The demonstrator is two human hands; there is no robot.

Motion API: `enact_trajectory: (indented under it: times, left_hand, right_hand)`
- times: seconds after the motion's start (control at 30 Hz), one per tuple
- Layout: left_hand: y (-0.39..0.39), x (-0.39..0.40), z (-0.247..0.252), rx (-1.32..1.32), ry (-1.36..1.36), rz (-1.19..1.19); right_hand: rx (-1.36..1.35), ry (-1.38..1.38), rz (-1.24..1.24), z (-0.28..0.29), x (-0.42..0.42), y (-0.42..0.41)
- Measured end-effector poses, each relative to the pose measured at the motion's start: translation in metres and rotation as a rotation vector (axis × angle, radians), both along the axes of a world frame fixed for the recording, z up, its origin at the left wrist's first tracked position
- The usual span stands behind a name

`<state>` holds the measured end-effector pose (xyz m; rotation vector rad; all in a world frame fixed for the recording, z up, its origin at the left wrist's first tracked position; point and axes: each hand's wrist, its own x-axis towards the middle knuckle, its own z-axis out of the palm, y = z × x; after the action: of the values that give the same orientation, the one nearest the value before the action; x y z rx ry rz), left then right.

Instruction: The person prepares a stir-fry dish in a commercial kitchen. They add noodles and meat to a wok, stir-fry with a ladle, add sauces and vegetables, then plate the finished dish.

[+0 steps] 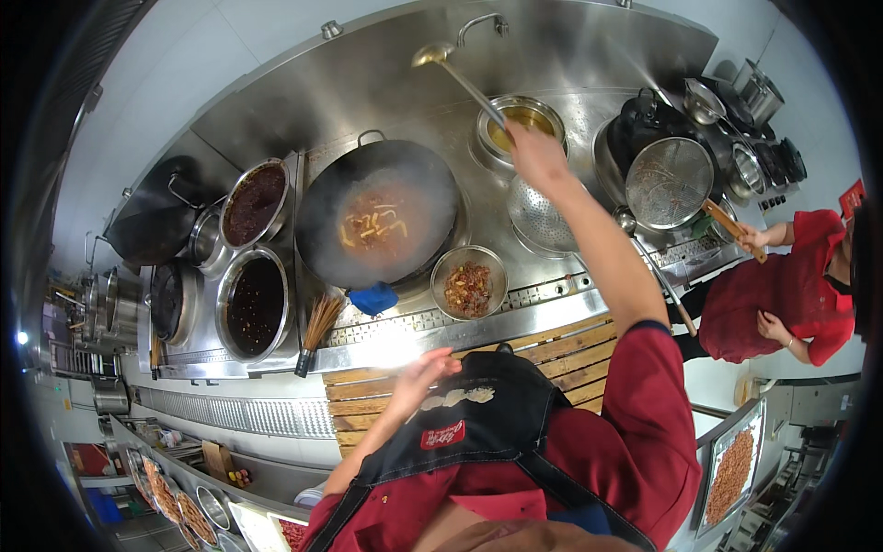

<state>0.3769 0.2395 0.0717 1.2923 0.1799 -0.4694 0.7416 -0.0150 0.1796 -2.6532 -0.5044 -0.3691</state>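
My right hand (539,153) grips the long handle of a metal ladle (476,90). The ladle's bowl is raised near the steel backsplash, and my forearm crosses over the stove. Below that hand stands a steel pot (560,119) of yellow liquid, oil by its look. Nothing is in my left hand (424,379), which hovers before my black apron with the fingers loosely bent. A large black wok (324,186) steams on the stove, with reddish liquid and pale yellow strips (372,228) inside. A blue cloth (372,298) sits at its near rim.
Beside the wok is a bowl (469,286) of reddish-brown bits. A perforated strainer (541,217) lies partly behind my forearm. To the left stand two basins of dark sauce (254,303) and a bamboo brush (319,331). At right, a co-worker (759,297) holds a mesh skimmer (669,181).
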Motion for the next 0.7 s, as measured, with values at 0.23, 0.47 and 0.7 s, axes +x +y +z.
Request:
enact_trajectory:
  times: [0.23, 0.47, 0.7]
  left_hand:
    - [-0.019, 0.01, -0.004, -0.044, 0.018, 0.071]
    - [-0.011, 0.014, -0.008, -0.075, 0.002, 0.023]
    - [0.007, 0.008, 0.003, -0.085, -0.07, -0.078]
  right_hand:
    - [-0.246, 0.008, -0.067, 0.022, 0.12, -0.033]
    - [-0.46, -0.082, -0.1, 0.06, 0.038, -0.091]
    - [-0.01, 0.015, -0.122, 0.049, 0.028, -0.067]
